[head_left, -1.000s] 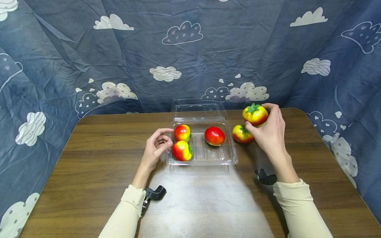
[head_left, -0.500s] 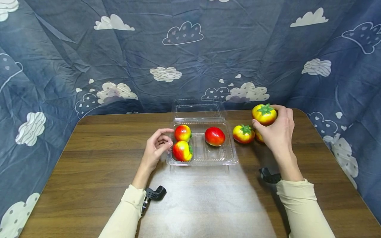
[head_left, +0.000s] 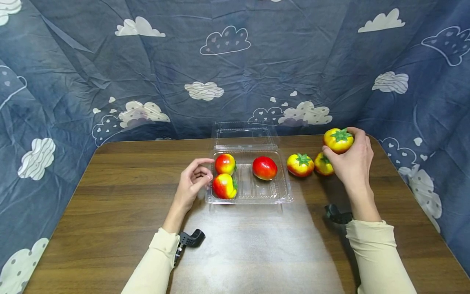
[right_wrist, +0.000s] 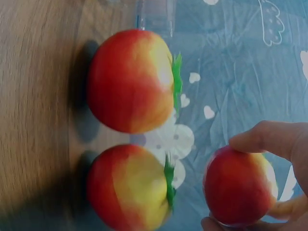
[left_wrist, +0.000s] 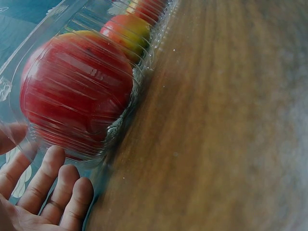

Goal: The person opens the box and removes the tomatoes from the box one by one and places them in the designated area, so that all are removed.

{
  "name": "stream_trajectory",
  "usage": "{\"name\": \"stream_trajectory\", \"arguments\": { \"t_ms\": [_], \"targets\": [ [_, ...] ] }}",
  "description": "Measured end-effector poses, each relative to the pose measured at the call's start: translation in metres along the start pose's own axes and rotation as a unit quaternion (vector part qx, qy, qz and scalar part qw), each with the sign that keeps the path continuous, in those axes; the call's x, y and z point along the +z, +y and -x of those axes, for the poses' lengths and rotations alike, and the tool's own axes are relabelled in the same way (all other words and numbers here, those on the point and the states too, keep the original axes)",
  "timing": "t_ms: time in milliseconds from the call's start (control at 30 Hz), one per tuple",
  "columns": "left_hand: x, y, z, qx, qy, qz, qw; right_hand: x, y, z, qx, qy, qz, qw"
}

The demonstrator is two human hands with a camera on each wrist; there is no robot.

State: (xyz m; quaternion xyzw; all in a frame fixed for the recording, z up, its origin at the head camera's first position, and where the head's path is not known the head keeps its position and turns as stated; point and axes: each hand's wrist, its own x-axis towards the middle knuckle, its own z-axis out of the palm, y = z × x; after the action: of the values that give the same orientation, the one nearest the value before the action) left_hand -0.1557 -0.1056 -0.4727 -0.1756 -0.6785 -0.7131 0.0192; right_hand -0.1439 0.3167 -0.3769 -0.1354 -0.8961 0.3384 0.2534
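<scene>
The blue cloud-print curtain (head_left: 235, 65) walls in the wooden counter (head_left: 110, 196) on three sides, close behind the far edge. Near that far edge sits the clear plastic tray (head_left: 249, 195), its hinged lid (head_left: 244, 134) thrown open toward the curtain. Three red-and-yellow fruits lie inside: two at the left end (head_left: 225, 164) (head_left: 224, 186), one (head_left: 264, 168) right of centre, so by the look of it the packing is about half done, with bare room at the tray's right front. Just right of the tray, two tomatoes (head_left: 300, 165) (head_left: 324, 164) stand side by side on the wood, nearly touching. The right hand (head_left: 352, 163) has its grip curled round a third tomato (head_left: 338, 140), thumb and fingers pinching it, held clear above the counter near the far right corner. The left hand (head_left: 192, 181) rests at the tray's left wall, fingers loosely curled and holding nothing; whether they touch the plastic cannot be told. Open wood stretches wide in front of the tray, toward the person.
</scene>
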Motion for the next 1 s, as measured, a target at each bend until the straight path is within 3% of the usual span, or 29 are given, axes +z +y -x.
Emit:
{"name": "stream_trajectory", "arguments": {
  "t_ms": [467, 1000],
  "targets": [
    [0.000, 0.000, 0.000, 0.000, -0.001, 0.001, 1.0000, -0.010, 0.028, -0.012, 0.089, -0.011, 0.030, 0.9955],
    [-0.001, -0.002, 0.000, 0.002, -0.001, -0.001, 1.0000, -0.010, 0.057, -0.017, 0.119, -0.018, 0.049, 0.9916]
  ]
}}
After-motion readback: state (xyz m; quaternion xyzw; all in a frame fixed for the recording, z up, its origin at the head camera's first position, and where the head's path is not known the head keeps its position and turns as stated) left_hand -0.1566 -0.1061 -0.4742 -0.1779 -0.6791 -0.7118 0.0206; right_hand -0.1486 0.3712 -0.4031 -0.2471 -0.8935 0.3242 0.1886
